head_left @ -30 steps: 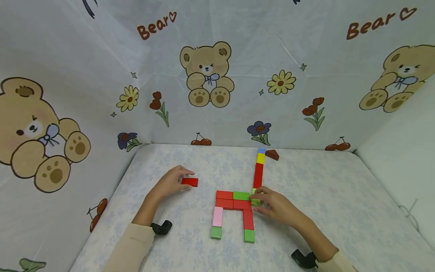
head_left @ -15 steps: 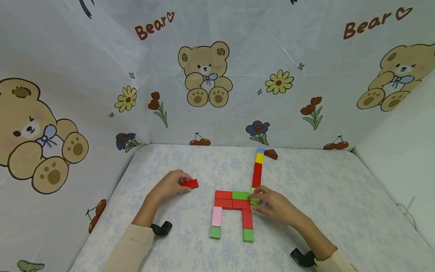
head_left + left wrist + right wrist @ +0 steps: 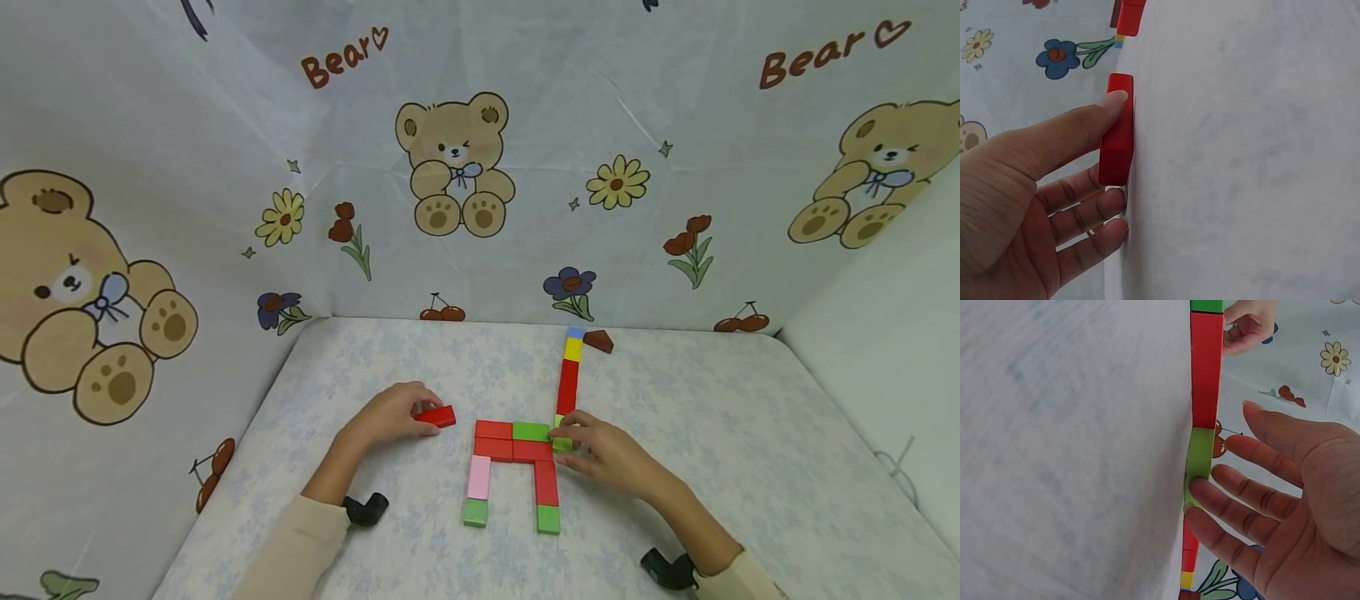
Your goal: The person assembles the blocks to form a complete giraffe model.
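Note:
My left hand (image 3: 392, 413) pinches a red rectangular block (image 3: 438, 416), thumb on one face, left of the block figure. In the left wrist view this red block (image 3: 1117, 134) lies close to the tabletop. My right hand (image 3: 618, 457) is at the figure's right side, its fingertips touching a light green block (image 3: 1199, 453) with fingers loosely extended. The figure lies flat: red blocks (image 3: 493, 450) and a green block (image 3: 531, 432) form the body. A pink block (image 3: 479, 477) and a red block (image 3: 547, 483) extend down from it, each ending in a green block.
Up from the light green part runs a column of red (image 3: 567, 387), yellow (image 3: 573, 348) and blue (image 3: 575, 332) blocks. Beside its top lies a brown wedge-shaped block (image 3: 599, 341). A bear-print cloth (image 3: 525, 275) stands behind the table (image 3: 712, 417).
My left hand has gripped the red block, turned it slightly and moved it right and toward me, nearer the figure. The right hand has stayed in place.

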`<state>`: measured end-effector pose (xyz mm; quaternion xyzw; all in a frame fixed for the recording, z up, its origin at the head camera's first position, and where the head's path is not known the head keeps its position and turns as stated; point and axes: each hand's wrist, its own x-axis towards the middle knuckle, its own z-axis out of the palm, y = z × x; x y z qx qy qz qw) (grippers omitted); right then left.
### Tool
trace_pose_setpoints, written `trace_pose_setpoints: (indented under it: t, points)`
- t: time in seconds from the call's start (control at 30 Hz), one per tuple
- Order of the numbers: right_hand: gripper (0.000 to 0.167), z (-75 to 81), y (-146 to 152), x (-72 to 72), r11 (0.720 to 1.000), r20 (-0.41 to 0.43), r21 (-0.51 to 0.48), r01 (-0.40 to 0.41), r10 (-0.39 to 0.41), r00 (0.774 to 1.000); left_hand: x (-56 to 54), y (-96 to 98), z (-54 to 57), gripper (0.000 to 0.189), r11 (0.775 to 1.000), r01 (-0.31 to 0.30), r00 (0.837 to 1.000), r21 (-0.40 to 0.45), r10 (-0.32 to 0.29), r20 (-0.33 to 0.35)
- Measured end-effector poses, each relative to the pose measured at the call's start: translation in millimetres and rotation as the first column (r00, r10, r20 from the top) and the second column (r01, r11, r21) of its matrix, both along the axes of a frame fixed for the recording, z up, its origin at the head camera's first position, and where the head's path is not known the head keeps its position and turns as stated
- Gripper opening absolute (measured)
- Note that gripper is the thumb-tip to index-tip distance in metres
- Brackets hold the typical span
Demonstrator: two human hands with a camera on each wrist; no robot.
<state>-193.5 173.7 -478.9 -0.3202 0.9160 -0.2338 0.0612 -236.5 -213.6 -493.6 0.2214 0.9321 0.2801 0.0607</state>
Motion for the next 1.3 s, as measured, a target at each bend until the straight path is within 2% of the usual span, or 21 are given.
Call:
trace_pose_setpoints:
  t: [0.33,0.6,1.1,1.3]
  points:
    - [0.038,1.1,0,1.1,1.000,0.004,0.005,0.010,-0.010,1.000,6.0,17.5,0.2,0.041,0.997,0.077,0.997,-0.012,-0.077,-0.006]
    - [0.038,0.9,0,0.9,1.000,0.008,0.000,0.009,-0.009,1.000,9.4,27.8,0.7,0.040,0.994,0.108,0.994,-0.029,-0.108,0.001]
    - [0.038,-1.0,1,0.3,1.000,-0.001,-0.012,-0.007,0.007,1.000,11.5,30.6,1.6,0.039,0.991,0.111,0.993,-0.073,-0.113,-0.021]
    - [0.038,-0.2,0,0.8,1.000,0.001,-0.005,-0.001,0.001,1.000,12.4,29.3,2.6,0.037,0.990,0.121,0.993,-0.066,-0.122,-0.007]
